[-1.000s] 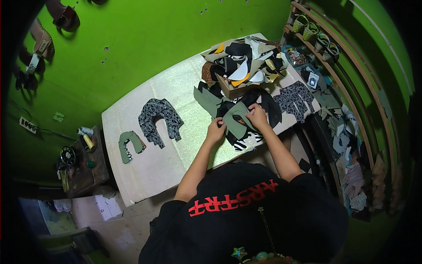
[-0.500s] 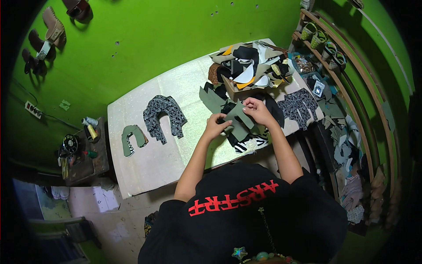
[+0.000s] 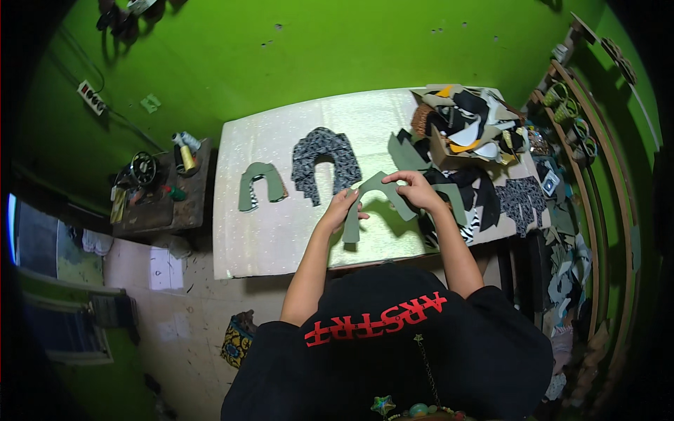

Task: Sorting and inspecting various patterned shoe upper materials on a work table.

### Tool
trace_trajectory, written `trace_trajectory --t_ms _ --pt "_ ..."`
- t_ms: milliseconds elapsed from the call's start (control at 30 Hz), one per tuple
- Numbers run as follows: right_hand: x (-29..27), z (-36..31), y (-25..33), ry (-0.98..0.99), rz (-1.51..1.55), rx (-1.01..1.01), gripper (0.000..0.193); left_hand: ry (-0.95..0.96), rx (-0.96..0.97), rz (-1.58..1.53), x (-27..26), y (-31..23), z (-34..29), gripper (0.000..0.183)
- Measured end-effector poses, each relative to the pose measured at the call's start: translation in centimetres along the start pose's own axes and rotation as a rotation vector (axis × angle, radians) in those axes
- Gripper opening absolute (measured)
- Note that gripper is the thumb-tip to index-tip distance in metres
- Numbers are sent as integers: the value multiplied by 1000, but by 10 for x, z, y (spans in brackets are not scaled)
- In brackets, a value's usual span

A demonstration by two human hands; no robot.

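Note:
Between my hands, above the table, is a green U-shaped cut piece [image 3: 379,182] of flexible sheet, its two legs hanging toward me. My left hand [image 3: 342,210] pinches it at the left leg. Fingers of my right hand [image 3: 414,191] are closed on its right side. Left of my hands lies a stack of black-and-grey patterned U-shaped pieces [image 3: 307,156]. Farther left rests a smaller stack of green U-shaped pieces [image 3: 248,188], with checked and brown edges showing beneath. Another green cut piece [image 3: 458,204] lies just right of my right hand, among black and zebra-striped scraps [image 3: 484,203].
A cardboard box [image 3: 441,151] heaped with scraps stands at the table's [image 3: 260,256] back right. More patterned pieces [image 3: 521,200] lie at the right edge. A small side table [image 3: 158,217] at left carries thread spools [image 3: 187,156] and a black wheel [image 3: 142,168]. Wooden racks [image 3: 593,140] hold sandals at right.
The green piece has moved left, away from the scrap pile, and now shows its full U shape spread between my hands. My view has shifted toward the left.

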State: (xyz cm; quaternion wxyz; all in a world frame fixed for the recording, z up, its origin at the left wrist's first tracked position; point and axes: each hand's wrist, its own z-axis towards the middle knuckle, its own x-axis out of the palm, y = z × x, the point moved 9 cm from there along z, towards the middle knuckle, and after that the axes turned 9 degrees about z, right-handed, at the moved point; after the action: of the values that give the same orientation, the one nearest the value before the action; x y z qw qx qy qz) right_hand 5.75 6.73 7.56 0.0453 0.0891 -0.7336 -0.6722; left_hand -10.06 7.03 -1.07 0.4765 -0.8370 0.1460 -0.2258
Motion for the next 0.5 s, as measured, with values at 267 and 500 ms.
trace_trajectory --t_ms 267,500 --pt "87 52 -7 -99 110 -32 22 33 6 17 -105 16 -57 32" --pt "168 102 -15 -32 8 -71 26 -266 36 -22 -217 18 -91 25"
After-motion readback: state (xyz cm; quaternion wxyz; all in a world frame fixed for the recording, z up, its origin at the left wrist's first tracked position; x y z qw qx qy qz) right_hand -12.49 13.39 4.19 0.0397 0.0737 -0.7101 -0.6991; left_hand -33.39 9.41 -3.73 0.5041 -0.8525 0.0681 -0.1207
